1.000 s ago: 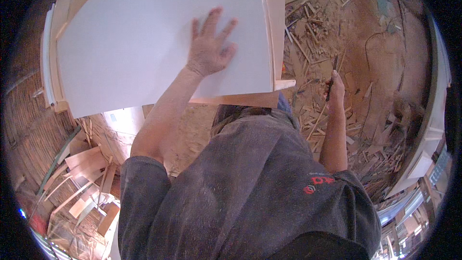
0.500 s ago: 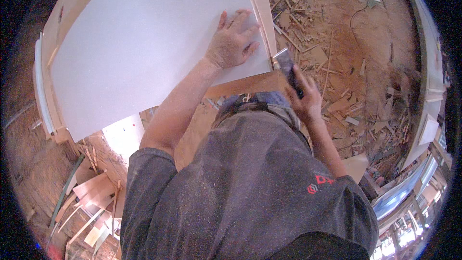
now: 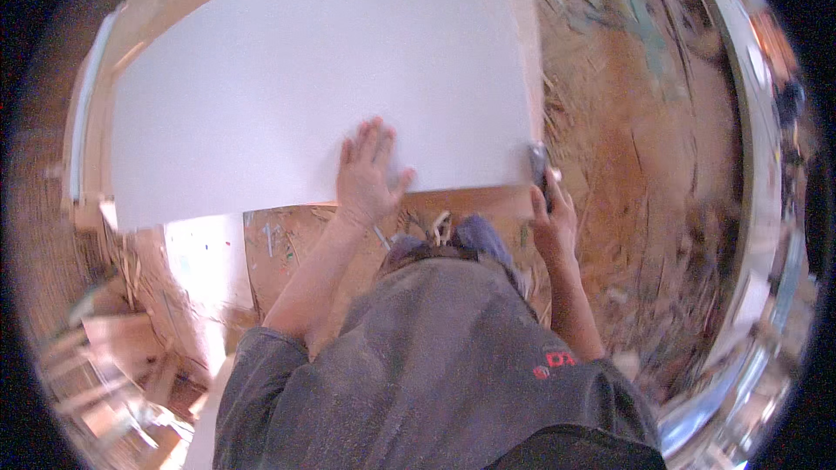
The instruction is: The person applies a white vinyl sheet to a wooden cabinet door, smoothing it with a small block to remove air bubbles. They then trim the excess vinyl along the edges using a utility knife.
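A large white sheet (image 3: 287, 78) lies on a workbench. My left hand (image 3: 367, 176) rests flat on it near the close edge, fingers stretched out and nothing held. At the sheet's near right corner, my right hand (image 3: 556, 218) is wrapped round a short dark hand tool with a shiny metal end (image 3: 540, 161). That end is at the corner; motion blur hides whether it touches the edge. A pale wooden strip (image 3: 529, 52) runs along the right edge of the sheet.
Wood scraps and shavings (image 3: 579, 22) litter the floor to the right. Stacked offcuts (image 3: 122, 348) lie at the lower left, beside a bright white panel (image 3: 207, 265). A long pale edge (image 3: 756, 209) bounds the right side.
My left hand has moved left and nearer to me across the sheet. The right hand with the tool is slightly lower and farther right. The whole view has shifted.
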A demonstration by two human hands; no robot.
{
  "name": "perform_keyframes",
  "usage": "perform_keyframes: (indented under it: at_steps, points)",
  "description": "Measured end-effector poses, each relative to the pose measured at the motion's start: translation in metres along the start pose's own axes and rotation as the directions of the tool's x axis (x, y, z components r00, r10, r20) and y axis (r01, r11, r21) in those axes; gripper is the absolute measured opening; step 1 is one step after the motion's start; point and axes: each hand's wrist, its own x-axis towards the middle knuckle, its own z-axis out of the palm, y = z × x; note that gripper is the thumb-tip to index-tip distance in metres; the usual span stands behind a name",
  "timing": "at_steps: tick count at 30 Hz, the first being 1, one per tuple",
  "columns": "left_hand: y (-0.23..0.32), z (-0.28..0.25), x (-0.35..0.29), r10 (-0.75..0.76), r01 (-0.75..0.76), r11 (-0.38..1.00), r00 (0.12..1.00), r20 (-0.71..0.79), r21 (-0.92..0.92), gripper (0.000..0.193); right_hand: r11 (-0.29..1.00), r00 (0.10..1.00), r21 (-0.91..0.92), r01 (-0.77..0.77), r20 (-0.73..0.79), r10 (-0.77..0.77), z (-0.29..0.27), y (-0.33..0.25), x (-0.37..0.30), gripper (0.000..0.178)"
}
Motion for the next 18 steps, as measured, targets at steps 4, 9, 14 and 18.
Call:
perform_keyframes:
  at_steps: [4, 9, 14, 18]
  points:
    - [-0.013, -0.017, -0.039, -0.114, 0.114, 0.994, 0.994, 0.002, -0.003, 0.077, 0.943, 0.974, 0.264, 0.202, -0.151, -0.167, 0.008, 0.014, 0.029, 0.060]
    - [-0.031, -0.019, -0.096, -0.323, 0.330, 0.942, 0.940, -0.112, 0.052, 0.073, 0.919, 0.938, 0.242, 0.313, -0.233, -0.258, 0.003, 0.010, 0.071, 0.071]
    - [-0.018, -0.005, -0.137, -0.503, 0.555, 0.810, 0.824, -0.262, 0.190, 0.074, 0.868, 0.870, 0.113, 0.484, -0.164, -0.464, 0.000, 0.000, 0.132, 0.073]
    - [0.016, 0.013, -0.171, -0.777, 0.775, 0.598, 0.623, -0.090, 0.205, 0.074, 0.735, 0.726, -0.019, 0.678, -0.144, -0.673, 0.008, -0.026, 0.161, 0.069]
